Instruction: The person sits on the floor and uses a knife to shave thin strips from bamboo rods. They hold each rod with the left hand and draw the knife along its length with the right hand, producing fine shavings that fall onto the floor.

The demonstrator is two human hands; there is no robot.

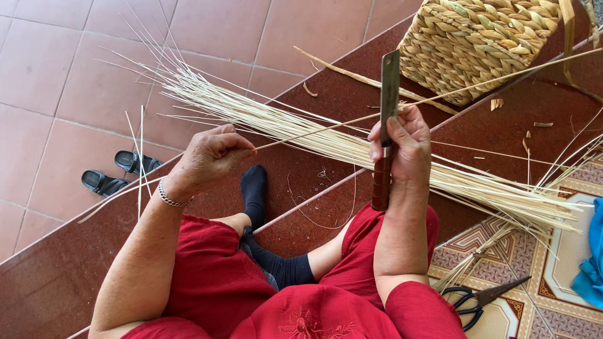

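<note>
- Right hand (407, 145) fisted round upright knife (385, 129), blade up.
- Left hand (210, 157) pinches one thin reed strip (440, 95) that crosses the blade.
- Loose reed bundle (326, 141) lies behind knife; woven basket (477, 44) beyond; scissors (480, 298) nearer, right of knife.

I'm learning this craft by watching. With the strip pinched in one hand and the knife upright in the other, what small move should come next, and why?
Probably draw the strip leftward across the blade. The left hand pinches its near end, the right hand holds the knife upright with the thumb pressing the strip against it, and most of the strip's length lies beyond the blade, toward the basket.
</note>
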